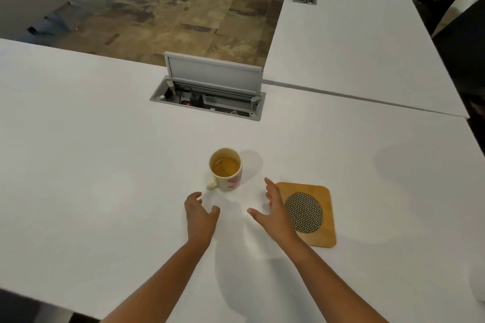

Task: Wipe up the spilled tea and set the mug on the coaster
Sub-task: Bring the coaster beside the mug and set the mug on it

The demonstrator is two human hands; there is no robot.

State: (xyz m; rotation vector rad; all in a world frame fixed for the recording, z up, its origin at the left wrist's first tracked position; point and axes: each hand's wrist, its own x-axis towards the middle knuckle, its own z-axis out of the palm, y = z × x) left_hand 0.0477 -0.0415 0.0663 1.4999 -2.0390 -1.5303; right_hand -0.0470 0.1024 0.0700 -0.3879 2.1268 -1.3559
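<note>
The right hand (277, 214) covers the coaster's (319, 217) near-left corner. The left hand's (200, 214) curled fingers (195, 195) hide their own tips. Both forearms and the worktop (91, 165) are cut off at the frame's edges.

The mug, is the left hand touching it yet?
Apart. The head view shows bare white table between the left hand and the mug, handle included.

No legible text, label, brand, number or sign found on any surface. The mug (227, 171), standing toward the near middle of the bench (105, 165), carries only a pink-red pattern on its side, no lettering. The coaster (309, 214), nearer the bench's right edge, shows a woven disc and no marking.
</note>
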